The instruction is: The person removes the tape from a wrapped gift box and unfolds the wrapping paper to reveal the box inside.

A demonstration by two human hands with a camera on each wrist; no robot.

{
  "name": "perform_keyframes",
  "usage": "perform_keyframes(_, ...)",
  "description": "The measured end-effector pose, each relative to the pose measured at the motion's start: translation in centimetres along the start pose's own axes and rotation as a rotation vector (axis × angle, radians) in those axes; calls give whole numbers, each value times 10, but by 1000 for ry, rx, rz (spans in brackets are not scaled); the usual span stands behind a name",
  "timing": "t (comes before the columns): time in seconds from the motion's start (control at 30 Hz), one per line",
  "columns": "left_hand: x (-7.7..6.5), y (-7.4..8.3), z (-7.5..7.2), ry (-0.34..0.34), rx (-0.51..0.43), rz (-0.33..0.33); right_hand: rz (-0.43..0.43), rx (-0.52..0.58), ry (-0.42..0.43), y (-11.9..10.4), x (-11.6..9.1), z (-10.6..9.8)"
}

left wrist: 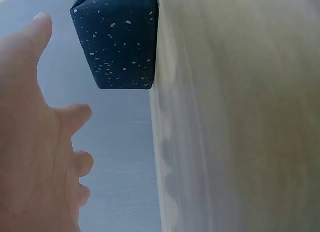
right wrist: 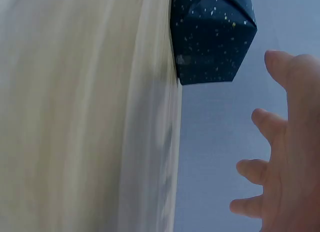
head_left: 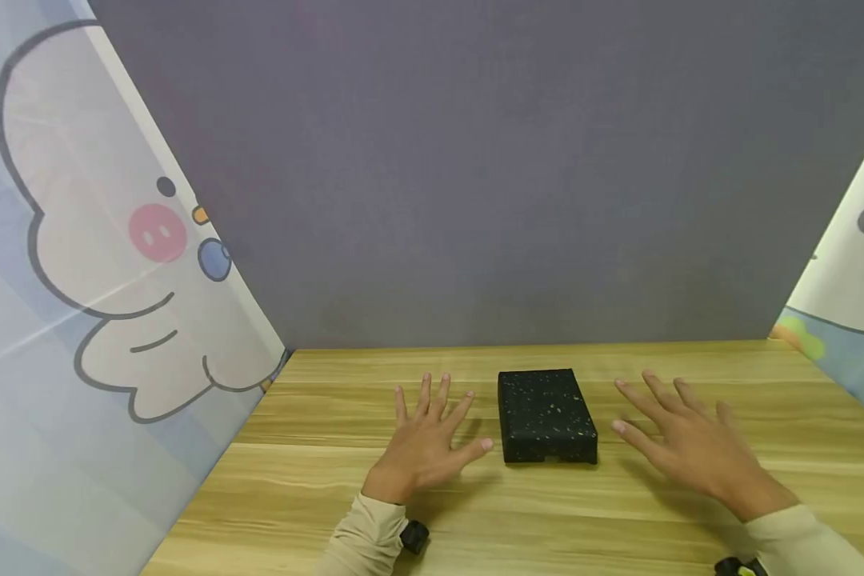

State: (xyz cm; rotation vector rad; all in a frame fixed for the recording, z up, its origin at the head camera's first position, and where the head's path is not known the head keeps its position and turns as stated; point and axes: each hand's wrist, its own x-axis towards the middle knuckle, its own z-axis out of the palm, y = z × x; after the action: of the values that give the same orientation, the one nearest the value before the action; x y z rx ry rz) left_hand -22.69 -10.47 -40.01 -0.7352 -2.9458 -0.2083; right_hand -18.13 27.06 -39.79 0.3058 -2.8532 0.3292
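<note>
A black box [head_left: 547, 408] with pale and yellow specks lies on the wooden table between my two hands. My left hand [head_left: 426, 448], fingers spread and palm down, hovers to its left, the thumb pointing toward the box. On the other side my right hand [head_left: 691, 448] is spread in the same way, apart from the box. Neither hand holds anything. In the left wrist view, the box's speckled end [left wrist: 117, 40] shows beyond the thumb. The right wrist view has the box [right wrist: 212, 42] at the top, left of my fingers.
The wood-grain table [head_left: 274, 496] runs back to a plain grey wall panel [head_left: 511, 176]. Cartoon-printed cloth [head_left: 115, 256] hangs at the left, and another printed sheet [head_left: 850, 264] at the right. A small black device [head_left: 414, 536] sits at my left wrist.
</note>
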Motion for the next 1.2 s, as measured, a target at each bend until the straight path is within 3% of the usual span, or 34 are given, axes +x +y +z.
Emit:
perform_keyframes(0.6, 3, 5, 5, 39, -15, 17, -56, 17, 41, -20, 4, 9)
perform_keyframes(0.77, 6, 6, 7, 94, 4, 32, -60, 27, 51, -22, 3, 9)
perform_keyframes(0.93, 10, 8, 7, 143, -13, 48, -67, 74, 63, -22, 3, 9)
perform_keyframes(1.2, 13, 12, 6, 140, -56, 46, -25, 223, 37, -22, 5, 7)
